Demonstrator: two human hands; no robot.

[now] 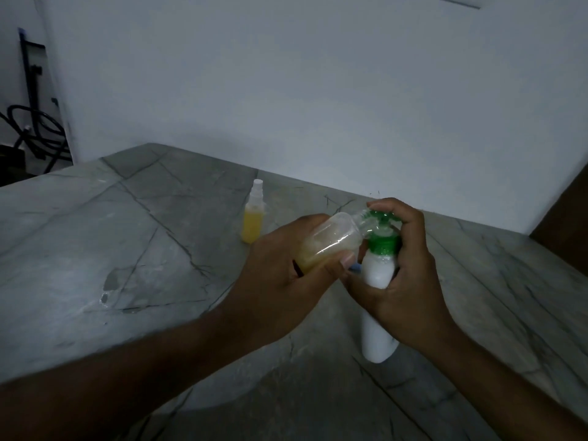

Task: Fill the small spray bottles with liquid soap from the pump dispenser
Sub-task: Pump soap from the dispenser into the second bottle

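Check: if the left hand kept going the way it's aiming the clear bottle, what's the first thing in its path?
The left hand tilts the small clear bottle up and right; its mouth is already at the green pump nozzle of the white dispenser, gripped by the right hand. The nozzle comes first, apparently touching.

No lettering, brand, number or sign can be read anywhere: the white pump dispenser (pixel 378 275), the tilted clear spray bottle (pixel 327 243) and the capped yellow-filled spray bottle (pixel 253 214) all show plain, unmarked surfaces.
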